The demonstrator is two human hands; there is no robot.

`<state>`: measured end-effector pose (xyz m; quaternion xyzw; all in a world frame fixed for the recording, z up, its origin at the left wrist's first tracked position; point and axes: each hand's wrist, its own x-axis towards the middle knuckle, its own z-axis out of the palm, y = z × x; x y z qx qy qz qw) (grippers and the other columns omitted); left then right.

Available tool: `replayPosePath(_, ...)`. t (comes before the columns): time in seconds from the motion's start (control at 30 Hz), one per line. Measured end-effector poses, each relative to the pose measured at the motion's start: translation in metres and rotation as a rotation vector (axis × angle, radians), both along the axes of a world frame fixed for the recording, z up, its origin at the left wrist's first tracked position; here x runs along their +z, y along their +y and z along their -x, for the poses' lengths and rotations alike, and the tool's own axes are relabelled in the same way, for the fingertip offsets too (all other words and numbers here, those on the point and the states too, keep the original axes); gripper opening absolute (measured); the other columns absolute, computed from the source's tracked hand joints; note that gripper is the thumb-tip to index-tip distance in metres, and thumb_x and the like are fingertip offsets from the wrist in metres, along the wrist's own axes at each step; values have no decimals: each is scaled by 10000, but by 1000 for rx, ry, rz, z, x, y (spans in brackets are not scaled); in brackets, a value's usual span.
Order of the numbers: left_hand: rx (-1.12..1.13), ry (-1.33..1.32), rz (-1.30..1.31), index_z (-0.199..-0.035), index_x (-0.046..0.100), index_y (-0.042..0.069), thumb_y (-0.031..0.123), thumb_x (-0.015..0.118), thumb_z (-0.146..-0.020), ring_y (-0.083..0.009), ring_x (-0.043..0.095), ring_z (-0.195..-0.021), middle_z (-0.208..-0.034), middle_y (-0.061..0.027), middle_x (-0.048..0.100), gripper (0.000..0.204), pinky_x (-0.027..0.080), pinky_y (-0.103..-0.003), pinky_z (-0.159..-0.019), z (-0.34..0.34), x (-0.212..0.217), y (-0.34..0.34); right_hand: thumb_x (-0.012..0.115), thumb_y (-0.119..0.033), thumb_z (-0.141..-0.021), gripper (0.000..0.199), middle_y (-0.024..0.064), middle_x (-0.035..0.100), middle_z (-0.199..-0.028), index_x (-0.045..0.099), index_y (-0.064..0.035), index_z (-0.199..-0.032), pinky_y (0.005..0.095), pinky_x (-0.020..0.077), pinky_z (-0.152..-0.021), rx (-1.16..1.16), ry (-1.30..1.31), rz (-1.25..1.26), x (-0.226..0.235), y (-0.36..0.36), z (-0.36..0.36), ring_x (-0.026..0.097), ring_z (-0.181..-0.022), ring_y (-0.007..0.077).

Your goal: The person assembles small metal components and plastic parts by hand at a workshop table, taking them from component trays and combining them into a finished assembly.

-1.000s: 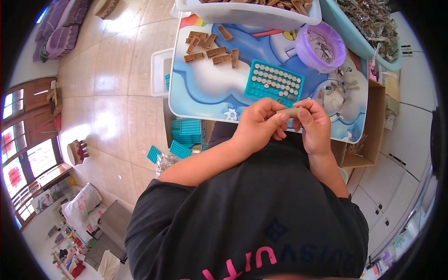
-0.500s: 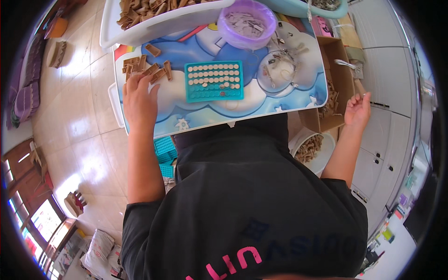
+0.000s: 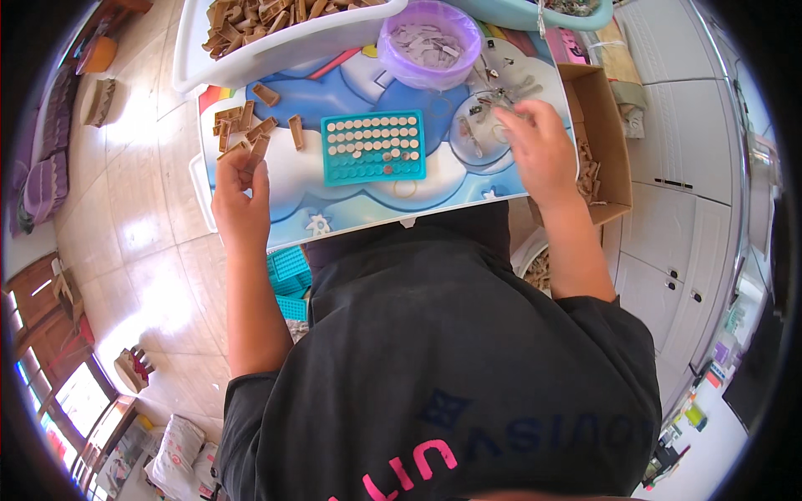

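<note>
At the table's left, my left hand [image 3: 241,194] is closed around a small brown trough-shaped plastic piece [image 3: 260,148]. Similar brown pieces [image 3: 227,123] lie loose just beyond its fingers. My right hand [image 3: 543,154] reaches over the table's right side with its fingers apart, close to a scatter of small metal and clear parts [image 3: 482,107]. Whether its fingertips touch any of these is hard to see. Between the hands lies a teal tray [image 3: 373,176] with rows of round pale discs [image 3: 372,132]; the nearer rows hold few discs.
A white bin [image 3: 292,46] of brown pieces stands at the far left. Beside it is a purple-lined tub [image 3: 430,77] of pale strips. A light-blue basin [image 3: 576,18] sits far right. Right of the table is a cardboard box [image 3: 614,171], with teal trays [image 3: 286,265] below its near edge.
My right hand has swung left from beside the cardboard box to above the small parts. My left hand has drawn slightly nearer, lifting one brown piece from the group.
</note>
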<state>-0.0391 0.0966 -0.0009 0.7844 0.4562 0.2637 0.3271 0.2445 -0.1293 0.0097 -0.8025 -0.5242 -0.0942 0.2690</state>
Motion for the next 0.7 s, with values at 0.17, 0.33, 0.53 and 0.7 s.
replayPosePath(0.17,-7,-727,817,-969,572,20,139,497,-883,-93,436,-583,-826,-46,567,165,370,-217,-548,-7,20,-13,651,-36,-697,279,77,572,-942,651,-127,-961,330,443,-781,185,-175,140,-7,25,-21,550,-888,259)
replayPosePath(0.33,-108,-1006,1316,-786,496,83,207,482,-896,-89,324,-503,-679,-1,442,166,262,-226,-464,-9,8,-21,658,-101,-772,103,36,618,-929,669,-75,-870,264,441,-708,69,465,-246,5,29,-43,565,-813,159)
replayPosePath(0.53,-82,-696,1468,-1003,550,44,132,544,-869,-90,490,-585,-777,-21,524,161,387,-222,-509,-53,20,-52,645,-104,-828,168,61,640,-854,625,6,-953,229,440,-652,-32,1247,-690,5,22,-56,562,-744,109)
replayPosePath(0.7,-344,-535,1450,-1118,530,14,95,519,-875,-87,495,-559,-769,-28,534,257,368,-214,-475,-88,15,-71,618,-92,-846,130,90,650,-860,613,-6,-943,250,472,-663,-120,1169,-704,11,20,-46,586,-717,130)
